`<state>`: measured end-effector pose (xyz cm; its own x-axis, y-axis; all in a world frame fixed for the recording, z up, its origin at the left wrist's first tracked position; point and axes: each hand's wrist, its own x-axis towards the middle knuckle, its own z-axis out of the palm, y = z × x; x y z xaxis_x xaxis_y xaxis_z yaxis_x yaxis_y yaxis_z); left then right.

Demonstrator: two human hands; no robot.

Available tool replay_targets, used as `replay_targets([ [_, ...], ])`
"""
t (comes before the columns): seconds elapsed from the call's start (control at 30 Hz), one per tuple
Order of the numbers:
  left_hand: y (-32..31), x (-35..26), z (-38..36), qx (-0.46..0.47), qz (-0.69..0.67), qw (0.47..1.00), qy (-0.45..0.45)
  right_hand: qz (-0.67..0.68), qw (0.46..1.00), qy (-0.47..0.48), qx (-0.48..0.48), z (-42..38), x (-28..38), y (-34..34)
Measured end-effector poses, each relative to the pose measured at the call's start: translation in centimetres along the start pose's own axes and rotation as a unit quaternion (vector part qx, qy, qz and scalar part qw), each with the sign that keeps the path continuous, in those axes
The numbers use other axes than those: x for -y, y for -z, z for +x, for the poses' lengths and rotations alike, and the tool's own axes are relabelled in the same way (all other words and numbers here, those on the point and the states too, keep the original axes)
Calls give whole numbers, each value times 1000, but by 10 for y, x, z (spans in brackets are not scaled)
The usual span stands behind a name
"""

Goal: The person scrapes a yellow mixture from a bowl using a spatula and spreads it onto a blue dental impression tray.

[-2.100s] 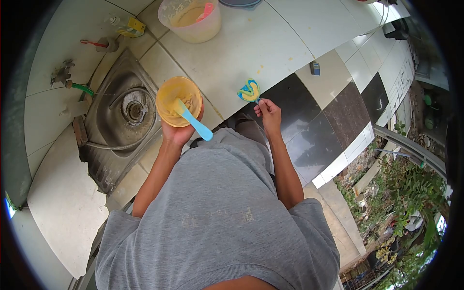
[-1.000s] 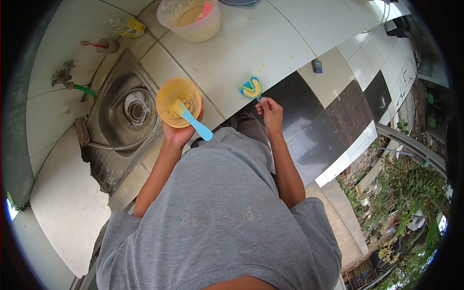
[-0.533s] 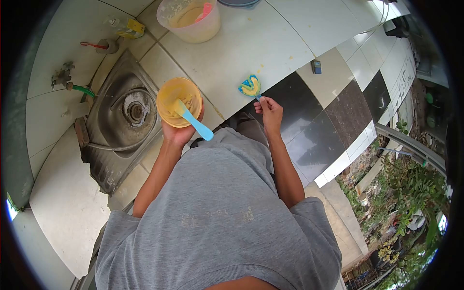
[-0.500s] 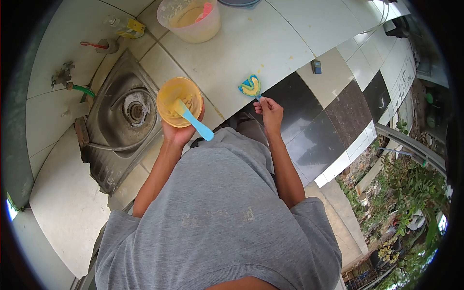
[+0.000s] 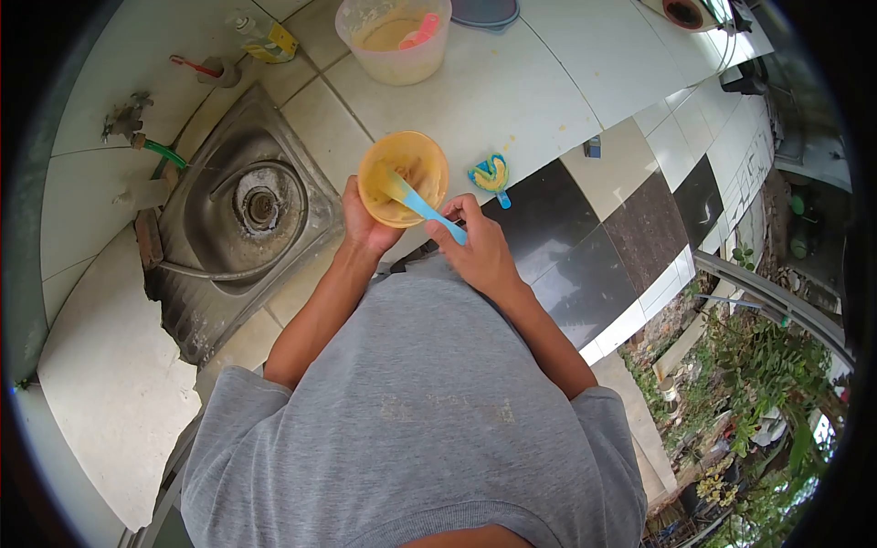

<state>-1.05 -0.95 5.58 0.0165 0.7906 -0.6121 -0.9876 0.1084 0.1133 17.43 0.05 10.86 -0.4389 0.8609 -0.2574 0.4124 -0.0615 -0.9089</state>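
In my left hand (image 5: 367,222) is an orange bowl (image 5: 437,157) with pale yellow residue inside. A light blue spatula (image 5: 426,209) rests in the bowl, its handle slanting out over the near right rim. The fingers of my right hand (image 5: 470,239) are closed around the end of that handle. Just right of the bowl, at the counter's edge, a blue tray (image 5: 501,194) filled with yellow paste lies with its short handle pointing toward me.
A translucent tub (image 5: 395,64) with a pink scoop (image 5: 420,33) stands at the back beside a grey-blue lid (image 5: 484,11). On the left are a metal sink (image 5: 206,228), a tap (image 5: 128,119), a bottle (image 5: 267,38) and a red toothbrush (image 5: 194,65) in a holder.
My right hand has let go of the blue tray, now on the counter, and moved left to take the spatula handle. The bowl and my left hand have shifted right.
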Motion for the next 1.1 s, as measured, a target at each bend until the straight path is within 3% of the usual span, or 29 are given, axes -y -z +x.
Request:
replay_targets([
  [0.03, -5, 2, 3, 17, 10, 1000, 4, -2, 1000, 9, 4, 4, 10, 0],
  [0.13, -17, 4, 10, 52, 23, 998, 5, -187, 981, 33, 30, 11, 30, 13],
  [0.27, -22, -1, 12, 102, 0, 995, 21, -158, 984, 86, 7, 5, 56, 50],
  [0.33, -25, -3, 8, 115, 3, 993, 20, -274, 949, 151, -23, 5, 67, 64],
  [0.43, -33, -6, 1, 99, 11, 995, 29, -326, 929, 173, -6, 5, 70, 66],
  [0.77, -39, -1, -4, 104, 45, 993, -13, -354, 918, 181, 0, 1, 57, 26],
  [0.87, -41, 2, 0, 69, 43, 996, -45, -275, 939, 208, 12, -5, 48, 21],
  [0.93, -44, 3, 1, 36, 45, 996, -66, -78, 991, 94, 49, -9, 41, 23],
  [0.97, -45, 3, 1, 24, 52, 996, -74, -77, 992, 93, 48, -11, 41, 29],
  [1.0, -46, 2, 1, 12, 59, 995, -83, 115, 989, -41, 85, -12, 40, 38],
  [1.03, -43, 2, 4, 13, 60, 995, -83, 301, 931, -171, 117, -12, 40, 44],
  [1.1, -37, 3, 10, 5, 67, 987, -145, 307, 937, -144, 84, -19, 31, 46],
])
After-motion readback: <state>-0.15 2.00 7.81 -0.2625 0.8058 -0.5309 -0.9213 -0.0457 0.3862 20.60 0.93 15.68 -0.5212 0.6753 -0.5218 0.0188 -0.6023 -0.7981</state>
